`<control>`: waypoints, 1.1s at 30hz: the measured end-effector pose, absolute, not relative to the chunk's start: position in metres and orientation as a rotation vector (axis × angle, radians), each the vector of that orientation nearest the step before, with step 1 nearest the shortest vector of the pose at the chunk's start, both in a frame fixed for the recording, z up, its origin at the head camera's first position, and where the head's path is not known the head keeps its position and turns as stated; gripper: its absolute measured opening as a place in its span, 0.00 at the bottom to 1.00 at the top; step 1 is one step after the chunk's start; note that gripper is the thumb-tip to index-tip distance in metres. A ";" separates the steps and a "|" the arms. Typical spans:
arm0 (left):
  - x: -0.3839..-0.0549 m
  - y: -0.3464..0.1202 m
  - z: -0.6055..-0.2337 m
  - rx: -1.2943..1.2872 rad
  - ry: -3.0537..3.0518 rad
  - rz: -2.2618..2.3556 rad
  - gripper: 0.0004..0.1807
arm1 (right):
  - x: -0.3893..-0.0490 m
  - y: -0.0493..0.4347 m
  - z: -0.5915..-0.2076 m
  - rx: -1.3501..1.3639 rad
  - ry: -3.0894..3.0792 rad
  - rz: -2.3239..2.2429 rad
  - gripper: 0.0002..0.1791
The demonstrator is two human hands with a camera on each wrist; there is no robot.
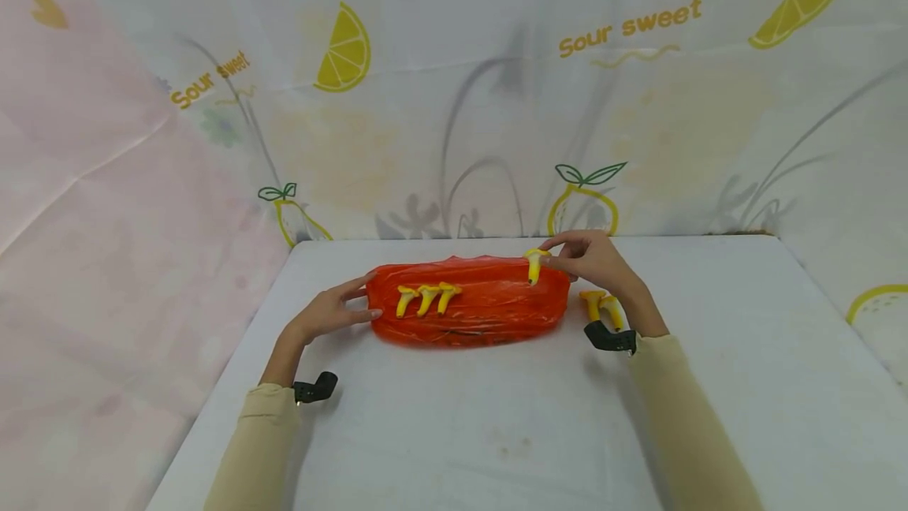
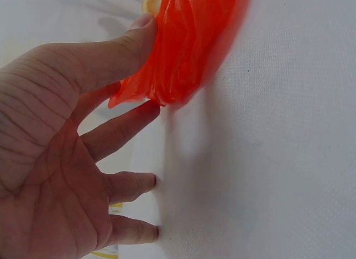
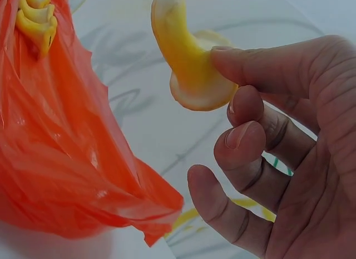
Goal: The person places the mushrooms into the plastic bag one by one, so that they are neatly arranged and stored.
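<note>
A red plastic bag [image 1: 489, 314] lies stretched out wide near the back of the white table. My left hand [image 1: 329, 312] pinches its left end between thumb and index finger, the other fingers spread apart. Three yellow chanterelle-shaped mushrooms [image 1: 427, 300] sit in a row on the bag's left half. Above the bag's right part, my right hand [image 1: 587, 260] pinches another yellow mushroom [image 3: 192, 58] by its flared cap between thumb and fingertips, stem pointing down in the head view. In the right wrist view, the row of mushrooms [image 3: 38, 19] shows at the upper left.
Two more yellow mushrooms [image 1: 593, 304] lie on the table [image 1: 461, 424] right of the bag, partly covered by the right wrist's camera [image 1: 610, 337]. Behind the table hangs a pale cloth [image 1: 454, 124] printed with lemons and lettering.
</note>
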State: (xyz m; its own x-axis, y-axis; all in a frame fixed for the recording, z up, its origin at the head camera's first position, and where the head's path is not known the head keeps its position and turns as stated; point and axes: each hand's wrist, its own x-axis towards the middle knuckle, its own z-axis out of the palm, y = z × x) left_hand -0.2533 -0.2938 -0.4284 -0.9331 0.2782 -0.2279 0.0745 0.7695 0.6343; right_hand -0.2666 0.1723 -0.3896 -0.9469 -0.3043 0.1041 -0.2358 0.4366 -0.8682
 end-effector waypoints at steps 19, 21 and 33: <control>-0.253 -0.294 -0.428 0.277 2.659 0.936 0.48 | -0.276 0.135 -0.398 -0.594 2.619 -1.539 0.11; -0.253 -0.294 -0.428 0.278 2.658 0.939 0.48 | -0.276 0.130 -0.399 -0.585 2.605 -1.558 0.10; -0.252 -0.293 -0.426 0.284 2.658 0.930 0.48 | -0.285 0.104 -0.416 -0.659 2.548 -1.643 0.09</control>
State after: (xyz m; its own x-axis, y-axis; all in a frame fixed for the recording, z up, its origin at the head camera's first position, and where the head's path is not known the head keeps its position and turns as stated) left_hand -0.2524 -0.2932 -0.4261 -0.9323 0.2845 -0.2233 0.0831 0.7695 0.6332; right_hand -0.2850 0.1044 -0.4156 -0.9090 -0.3697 0.1924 -0.3278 0.3492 -0.8778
